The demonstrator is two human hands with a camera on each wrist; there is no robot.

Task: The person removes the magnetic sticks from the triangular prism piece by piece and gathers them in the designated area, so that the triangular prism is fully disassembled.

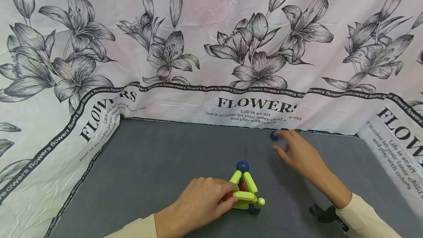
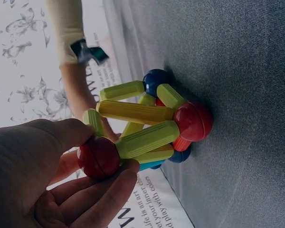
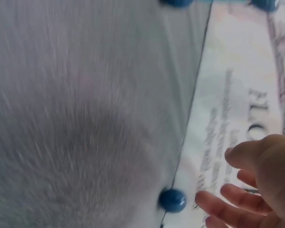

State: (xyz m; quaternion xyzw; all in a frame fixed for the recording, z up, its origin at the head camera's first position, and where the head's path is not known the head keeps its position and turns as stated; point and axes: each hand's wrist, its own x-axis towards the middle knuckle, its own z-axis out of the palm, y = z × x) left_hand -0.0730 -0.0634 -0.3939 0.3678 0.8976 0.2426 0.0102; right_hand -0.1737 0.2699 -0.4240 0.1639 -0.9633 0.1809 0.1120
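A small frame of yellow-green rods [image 1: 246, 192] joined by red and blue balls stands on the grey mat [image 1: 158, 164], near its front. My left hand [image 1: 228, 195] holds it from the left. In the left wrist view, thumb and fingers [image 2: 118, 183] pinch a red corner ball [image 2: 99, 156]. Another red ball [image 2: 194, 121] and a blue ball [image 2: 156, 80] sit at other corners. A loose blue ball [image 1: 274, 136] lies at the mat's back edge. My right hand [image 1: 279, 141] hovers just beside it with fingers spread; the blurred right wrist view shows a gap between fingertips [image 3: 202, 197] and ball [image 3: 172, 200].
White cloth printed with grey flowers and "FLOWERS" lettering [image 1: 257, 105] walls the mat at the back and both sides. A black wrist strap [image 1: 325, 214] sits on my right forearm. Two more blue pieces [image 3: 178, 2] show at the top edge of the right wrist view.
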